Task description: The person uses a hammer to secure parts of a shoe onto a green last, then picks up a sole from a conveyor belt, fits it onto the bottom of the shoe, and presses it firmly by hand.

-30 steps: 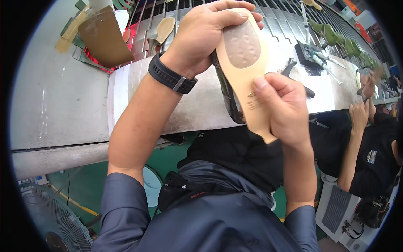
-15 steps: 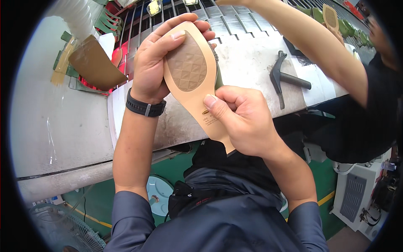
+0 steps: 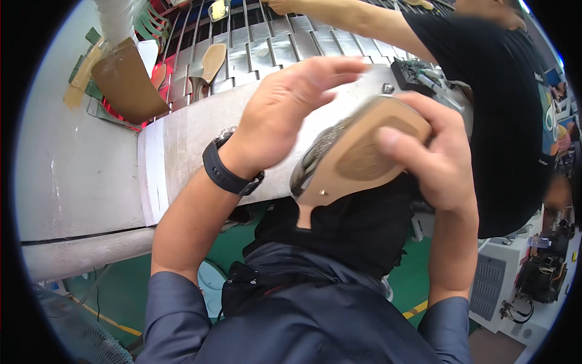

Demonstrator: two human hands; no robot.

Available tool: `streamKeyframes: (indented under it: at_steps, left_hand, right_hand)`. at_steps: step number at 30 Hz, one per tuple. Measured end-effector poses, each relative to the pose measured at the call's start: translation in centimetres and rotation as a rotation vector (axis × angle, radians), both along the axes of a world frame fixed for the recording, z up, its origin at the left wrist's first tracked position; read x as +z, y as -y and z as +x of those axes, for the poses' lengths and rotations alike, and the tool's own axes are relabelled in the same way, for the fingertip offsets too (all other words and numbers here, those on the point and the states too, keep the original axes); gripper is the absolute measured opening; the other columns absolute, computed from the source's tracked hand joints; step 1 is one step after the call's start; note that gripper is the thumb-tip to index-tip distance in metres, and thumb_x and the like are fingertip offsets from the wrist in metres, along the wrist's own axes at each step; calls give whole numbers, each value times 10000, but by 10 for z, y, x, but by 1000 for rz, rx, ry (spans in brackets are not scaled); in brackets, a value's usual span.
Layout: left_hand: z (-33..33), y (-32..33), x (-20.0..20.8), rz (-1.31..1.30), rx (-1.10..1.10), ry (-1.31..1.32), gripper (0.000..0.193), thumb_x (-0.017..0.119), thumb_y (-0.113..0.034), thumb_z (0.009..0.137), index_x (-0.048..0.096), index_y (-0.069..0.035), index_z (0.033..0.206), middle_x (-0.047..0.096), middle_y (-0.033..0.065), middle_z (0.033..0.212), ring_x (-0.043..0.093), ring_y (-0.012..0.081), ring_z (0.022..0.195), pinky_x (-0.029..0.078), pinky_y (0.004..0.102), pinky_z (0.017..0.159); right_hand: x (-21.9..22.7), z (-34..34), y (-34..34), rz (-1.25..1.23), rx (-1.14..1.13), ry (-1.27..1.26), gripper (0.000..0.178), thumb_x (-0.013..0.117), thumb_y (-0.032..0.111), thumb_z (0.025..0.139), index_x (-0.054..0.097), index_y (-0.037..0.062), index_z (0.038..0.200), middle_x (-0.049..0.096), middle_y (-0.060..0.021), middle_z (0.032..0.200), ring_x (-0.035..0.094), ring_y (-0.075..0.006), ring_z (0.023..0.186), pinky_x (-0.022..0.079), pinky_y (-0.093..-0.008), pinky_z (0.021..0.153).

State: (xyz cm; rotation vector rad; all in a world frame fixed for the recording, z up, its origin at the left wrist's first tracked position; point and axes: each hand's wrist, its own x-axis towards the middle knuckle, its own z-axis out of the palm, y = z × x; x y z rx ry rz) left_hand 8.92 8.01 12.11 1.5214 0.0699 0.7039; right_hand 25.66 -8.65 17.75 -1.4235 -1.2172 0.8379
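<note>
Tan shoe sole (image 3: 364,155), textured patch facing up, gripped in right hand (image 3: 439,164), fingers wrapped over its upper edge, narrow heel end pointing down toward the dark shirt. Held up in front of the chest, above the near edge of the grey bench (image 3: 182,145). Left hand (image 3: 285,115) blurred, spread flat over the sole's left side, whether touching cannot be told; black watch (image 3: 227,173) on that wrist. Another sole (image 3: 212,60) lying on the slatted conveyor (image 3: 291,42). Another person's arm (image 3: 345,15) reaching across above.
</note>
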Motion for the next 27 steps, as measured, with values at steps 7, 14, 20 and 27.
streamKeyframes:
  at_steps: [7, 14, 20, 27]
  left_hand:
    - [-34, 19, -112, -287, 431, -276, 722, 300, -598, 1149, 675, -8, 1329, 718, 94, 1176, 648, 161, 1109, 491, 324, 982]
    - [-23, -39, -72, 177, 322, -63, 778, 257, -570, 1162, 741, 29, 1051, 738, 93, 1016, 660, 158, 959, 509, 301, 922]
    - [-21, -38, -71, 98, 179, -37, 843, 220, -629, 1139, 741, 30, 1075, 714, 102, 1037, 644, 181, 979, 499, 320, 945]
    - [-29, -48, -71, 79, 169, -90, 1014, 83, -749, 1068, 715, 43, 1094, 686, 114, 1064, 645, 189, 999, 511, 326, 941]
  right_hand:
    - [-133, -10, 77, 139, -265, -787, 529, 731, 237, 970, 561, -94, 1347, 702, -183, 1237, 726, -233, 1089, 595, -371, 972]
    - [-135, -47, 38, 38, -181, 162, 392, 798, 28, 907, 685, -25, 1278, 781, -138, 1049, 759, -190, 954, 603, -334, 851]
    - [-50, -36, -50, 234, 36, 565, 654, 825, 2, 756, 665, 113, 1380, 680, -78, 850, 635, -213, 690, 531, -328, 632]
    - [-49, -51, -60, 630, 99, 942, 429, 769, -36, 648, 744, -25, 1077, 637, -82, 801, 606, -221, 635, 513, -325, 569]
